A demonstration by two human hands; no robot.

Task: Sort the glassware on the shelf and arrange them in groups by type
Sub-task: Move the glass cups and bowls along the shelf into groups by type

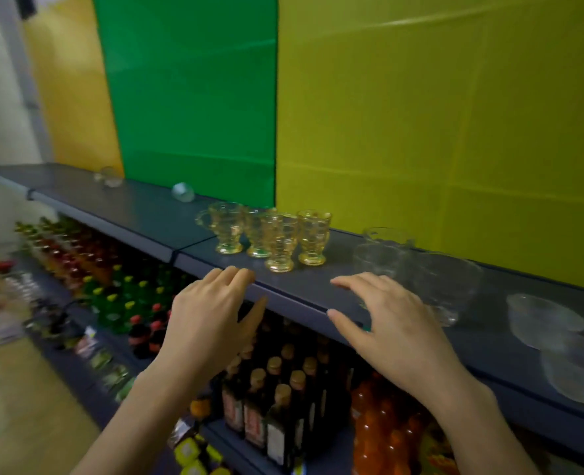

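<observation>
Several amber footed glass cups (279,242) stand in a tight group on the grey top shelf (139,214). To their right sit clear glass bowls (443,282), with more clear bowls (544,318) at the far right. A small clear glass (183,192) and another clear piece (109,176) lie farther left by the back wall. My left hand (211,313) hovers at the shelf's front edge, fingers apart, holding nothing. My right hand (391,320) is spread just in front of the nearest clear bowl, not gripping it.
Below the top shelf stand rows of dark bottles (277,399), orange bottles (383,426) and green bottles (119,296). Green and yellow panels (421,132) back the shelf. Floor (16,406) lies at lower left.
</observation>
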